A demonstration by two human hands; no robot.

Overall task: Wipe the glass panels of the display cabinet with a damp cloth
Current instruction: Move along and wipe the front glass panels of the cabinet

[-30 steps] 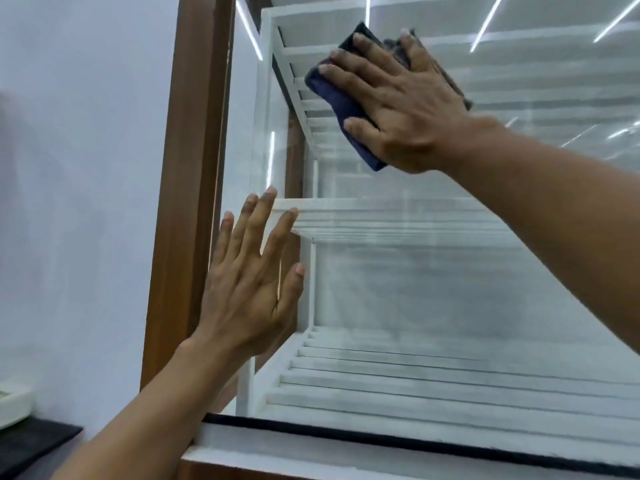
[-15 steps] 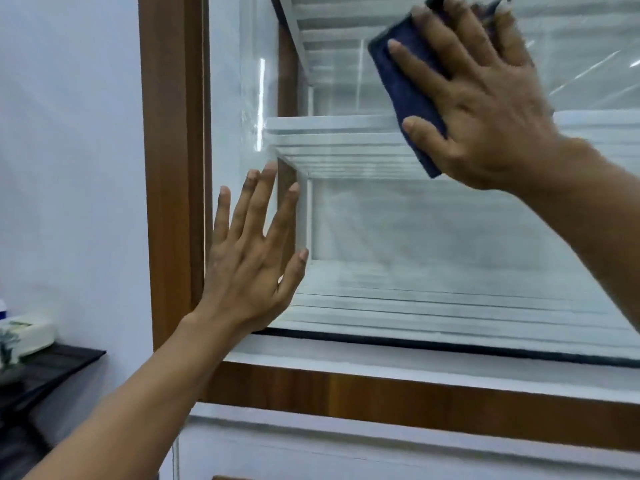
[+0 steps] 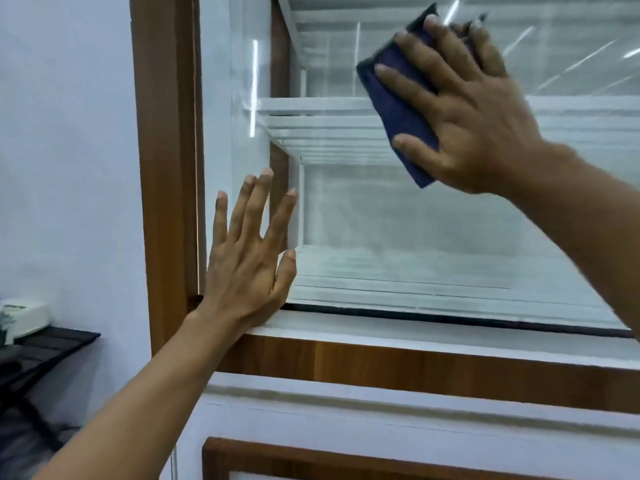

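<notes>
Cloth (image 3: 394,112) slid lower under flat right fingers (image 3: 408,83); left fingers (image 3: 258,206) splayed at glass (image 3: 415,220) corner.

Your right grip (image 3: 478,133) is upper right on the glass panel (image 3: 450,220), with the cloth (image 3: 394,109) pressed between palm and glass. Your left grip (image 3: 246,268) is lower left, apparently flat against the same panel, heel just above the sill (image 3: 415,332) and just right of the frame post (image 3: 166,168). Behind the glass, the upper shelf (image 3: 311,123) is level with the cloth and the lower shelf (image 3: 415,278) lies beneath it. Left of the post is the wall (image 3: 69,133). Low at far left, a tabletop (image 3: 45,344) carries a box (image 3: 27,315).
</notes>
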